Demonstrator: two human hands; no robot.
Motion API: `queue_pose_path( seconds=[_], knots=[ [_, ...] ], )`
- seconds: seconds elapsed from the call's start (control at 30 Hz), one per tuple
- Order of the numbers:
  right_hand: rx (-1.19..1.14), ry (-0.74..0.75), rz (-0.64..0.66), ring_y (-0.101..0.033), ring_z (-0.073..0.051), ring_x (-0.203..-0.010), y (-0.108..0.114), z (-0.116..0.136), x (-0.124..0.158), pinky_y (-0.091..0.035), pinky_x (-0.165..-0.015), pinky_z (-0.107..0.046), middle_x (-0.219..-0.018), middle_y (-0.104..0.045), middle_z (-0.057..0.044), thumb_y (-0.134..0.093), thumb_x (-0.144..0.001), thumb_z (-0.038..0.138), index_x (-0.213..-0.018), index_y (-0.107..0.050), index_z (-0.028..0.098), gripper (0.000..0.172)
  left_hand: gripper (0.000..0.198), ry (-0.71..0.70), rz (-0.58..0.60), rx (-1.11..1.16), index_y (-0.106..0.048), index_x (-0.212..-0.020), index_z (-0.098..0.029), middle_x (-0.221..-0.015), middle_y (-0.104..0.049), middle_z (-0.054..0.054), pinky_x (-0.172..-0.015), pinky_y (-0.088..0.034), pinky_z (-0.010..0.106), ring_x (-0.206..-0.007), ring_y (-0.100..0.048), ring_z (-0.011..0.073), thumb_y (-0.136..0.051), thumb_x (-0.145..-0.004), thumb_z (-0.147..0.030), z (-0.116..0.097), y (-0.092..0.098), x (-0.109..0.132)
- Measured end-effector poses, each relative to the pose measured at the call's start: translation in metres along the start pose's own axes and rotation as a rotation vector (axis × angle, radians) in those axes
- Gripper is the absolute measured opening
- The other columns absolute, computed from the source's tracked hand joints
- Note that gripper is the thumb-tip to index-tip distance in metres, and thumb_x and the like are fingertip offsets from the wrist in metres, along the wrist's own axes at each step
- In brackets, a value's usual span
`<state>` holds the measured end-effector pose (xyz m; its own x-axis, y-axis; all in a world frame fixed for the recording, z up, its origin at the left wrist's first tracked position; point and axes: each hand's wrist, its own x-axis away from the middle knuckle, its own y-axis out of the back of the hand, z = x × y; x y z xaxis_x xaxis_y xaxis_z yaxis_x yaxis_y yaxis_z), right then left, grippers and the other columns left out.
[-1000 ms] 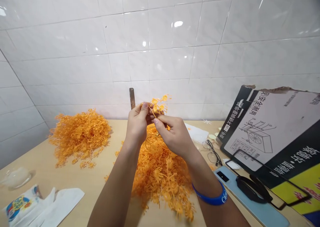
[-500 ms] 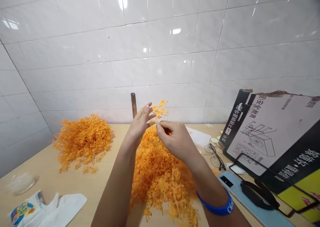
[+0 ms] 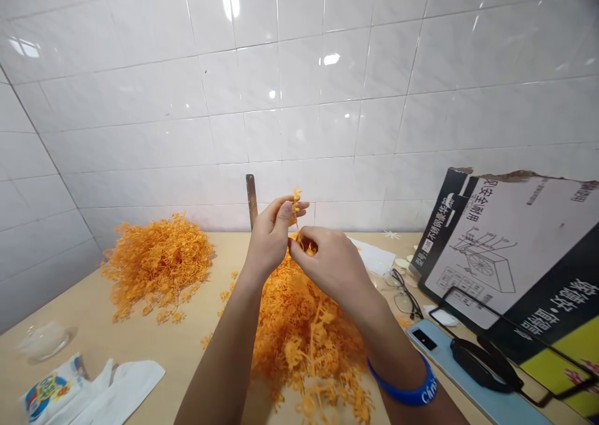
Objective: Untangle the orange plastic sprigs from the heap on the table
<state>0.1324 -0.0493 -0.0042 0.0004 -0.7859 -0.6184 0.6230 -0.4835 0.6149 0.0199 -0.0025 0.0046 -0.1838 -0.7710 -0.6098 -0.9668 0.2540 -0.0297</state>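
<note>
In the head view, my right hand [image 3: 330, 259] pinches the stem of a small orange flower sprig [image 3: 296, 205] above the table. My left hand [image 3: 271, 234] is closed around the sprig's upper part, thumb against the blossoms and other fingertips behind it. Under both hands spreads a large heap of orange branched sprigs [image 3: 304, 325], partly hidden by my forearms. A blue wristband [image 3: 405, 387] circles my right wrist.
A second orange heap [image 3: 159, 266] lies at the left. Nearer are a tissue pack [image 3: 51, 390] and a clear rounded thing [image 3: 44, 341]. At the right stand a printed carton [image 3: 505, 256], eyeglasses [image 3: 405, 297] and a light-blue phone [image 3: 430, 344]. A tiled wall [image 3: 299, 119] bounds the back.
My left hand has moved right and closed from spread fingers onto the sprig's blossoms. The sprig's spread head is now gathered together. My right hand keeps its pinch on the stem.
</note>
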Motion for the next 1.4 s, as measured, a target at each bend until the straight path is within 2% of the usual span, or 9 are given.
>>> queue_pose_path(
  seconds=[0.17, 0.33, 0.43, 0.6, 0.7, 0.83, 0.97, 1.1, 1.4],
  knots=[
    [-0.442, -0.026, 0.023, -0.061, -0.02, -0.08, -0.002, -0.007, -0.005, -0.045, -0.069, -0.032, -0.095, -0.068, -0.007, -0.058, -0.088, 0.043, -0.096, -0.065, 0.018, 0.027, 0.031, -0.038, 0.019, 0.07, -0.068, -0.103, -0.017, -0.109, -0.072, 0.012, -0.089, -0.052, 0.034, -0.103, -0.067, 0.0232, -0.057, -0.091, -0.044, 0.0, 0.001, 0.002],
    [-0.846, 0.062, 0.082, -0.062, -0.018, -0.075, -0.009, -0.014, -0.01, -0.051, -0.069, -0.032, -0.084, -0.066, -0.007, -0.057, -0.089, 0.046, -0.092, -0.062, 0.015, 0.032, 0.031, -0.03, 0.112, 0.104, -0.07, -0.103, -0.019, -0.111, -0.071, 0.011, -0.056, -0.052, 0.024, -0.072, -0.065, 0.0151, -0.055, -0.092, -0.043, -0.006, 0.0, 0.004],
    [-0.851, 0.08, 0.023, -0.056, -0.013, -0.058, -0.008, -0.016, -0.01, -0.047, -0.056, -0.027, -0.067, -0.059, -0.002, -0.059, -0.089, 0.05, -0.073, -0.057, 0.016, 0.037, 0.036, 0.018, 0.166, 0.123, -0.069, -0.11, -0.02, -0.117, -0.069, 0.012, -0.047, -0.047, 0.024, -0.064, -0.062, 0.0132, -0.054, -0.092, -0.047, -0.011, -0.002, 0.006],
    [-0.934, 0.086, -0.076, -0.051, -0.01, -0.049, -0.005, -0.015, -0.008, -0.043, -0.049, -0.025, -0.062, -0.055, 0.002, -0.062, -0.088, 0.042, -0.072, -0.058, 0.017, 0.03, 0.063, 0.047, 0.267, 0.173, -0.047, -0.14, -0.027, -0.136, -0.057, 0.014, -0.057, -0.051, 0.027, -0.073, -0.064, 0.0154, -0.052, -0.087, -0.061, -0.007, -0.003, 0.008],
    [-0.921, 0.081, -0.11, -0.05, -0.011, -0.052, -0.005, -0.012, -0.006, -0.043, -0.051, -0.025, -0.059, -0.053, 0.002, -0.063, -0.087, 0.038, -0.07, -0.057, 0.018, 0.026, 0.067, 0.025, 0.386, 0.106, -0.05, -0.138, -0.025, -0.139, -0.054, 0.013, -0.084, -0.054, 0.033, -0.105, -0.063, 0.0249, -0.063, -0.082, -0.058, -0.005, -0.004, 0.009],
    [-0.8, 0.055, -0.092, -0.046, -0.012, -0.051, -0.008, -0.006, -0.003, -0.037, -0.046, -0.024, -0.056, -0.05, 0.001, -0.059, -0.088, 0.038, -0.066, -0.052, 0.018, 0.031, 0.042, -0.027, 0.335, 0.122, -0.061, -0.126, -0.024, -0.138, -0.056, 0.009, -0.109, -0.04, 0.039, -0.13, -0.049, 0.026, -0.053, -0.092, -0.047, -0.007, -0.008, 0.01],
    [-0.806, 0.086, -0.003, -0.04, -0.009, -0.047, -0.009, -0.005, -0.003, -0.031, -0.043, -0.023, -0.053, -0.045, 0.003, -0.054, -0.092, 0.044, -0.061, -0.047, 0.018, 0.041, 0.037, -0.064, 0.327, 0.185, -0.064, -0.12, -0.023, -0.13, -0.062, 0.008, -0.104, -0.045, 0.036, -0.124, -0.055, 0.0239, -0.044, -0.098, -0.044, -0.009, -0.008, 0.011],
    [-0.81, 0.125, 0.071, -0.04, -0.009, -0.042, -0.005, -0.009, -0.003, -0.029, -0.039, -0.023, -0.048, -0.044, 0.003, -0.054, -0.091, 0.05, -0.057, -0.047, 0.018, 0.047, 0.047, 0.015, 0.388, 0.282, -0.066, -0.118, -0.018, -0.119, -0.068, 0.013, -0.075, -0.057, 0.031, -0.106, -0.066, 0.0262, -0.042, -0.096, -0.052, -0.006, -0.005, 0.01],
    [-0.755, 0.341, 0.074, -0.034, -0.009, -0.044, 0.003, -0.015, -0.003, -0.027, -0.043, -0.026, -0.047, -0.037, 0.004, -0.05, -0.095, 0.039, -0.054, -0.045, 0.019, 0.046, 0.052, 0.195, 0.356, 0.457, -0.071, -0.096, -0.009, -0.095, -0.073, 0.016, -0.055, -0.052, 0.026, -0.075, -0.07, 0.0221, -0.054, -0.089, -0.057, -0.005, -0.008, 0.008]
  ],
)
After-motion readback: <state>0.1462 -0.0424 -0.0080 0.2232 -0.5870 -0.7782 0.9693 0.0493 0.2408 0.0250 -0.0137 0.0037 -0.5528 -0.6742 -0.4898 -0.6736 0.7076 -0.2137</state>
